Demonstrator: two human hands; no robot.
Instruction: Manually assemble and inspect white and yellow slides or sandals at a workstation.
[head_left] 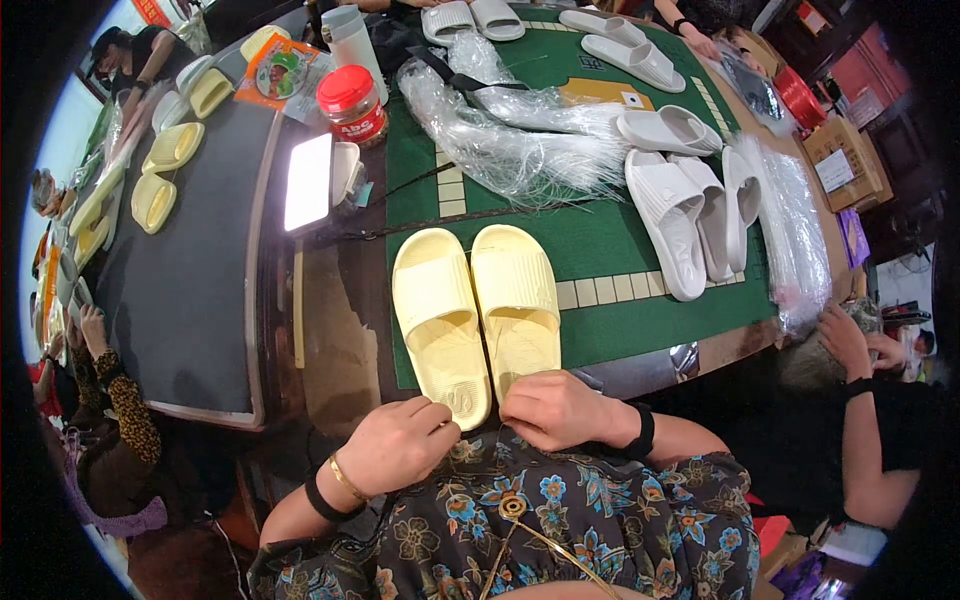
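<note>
A pair of pale yellow slide slippers lies side by side on the green mat, toes away from me: the left slipper [440, 325] and the right slipper [516, 300]. My left hand [400, 448] is closed, thumb and fingers pinched together beside the left slipper's heel. Bent over the heel of the right slipper, my right hand [553, 408] has its fingers pressed together too. A faint thin strand seems to show near the right fingertips. What either pinch holds is too small to make out.
Bundles of clear plastic strands [520, 140] lie beyond the slippers. Several grey slippers [665, 215] are on the right. A red-lidded jar [352, 105] and a lit phone [309, 183] stand left. More yellow slippers [172, 148] sit on a dark table. Other people work around.
</note>
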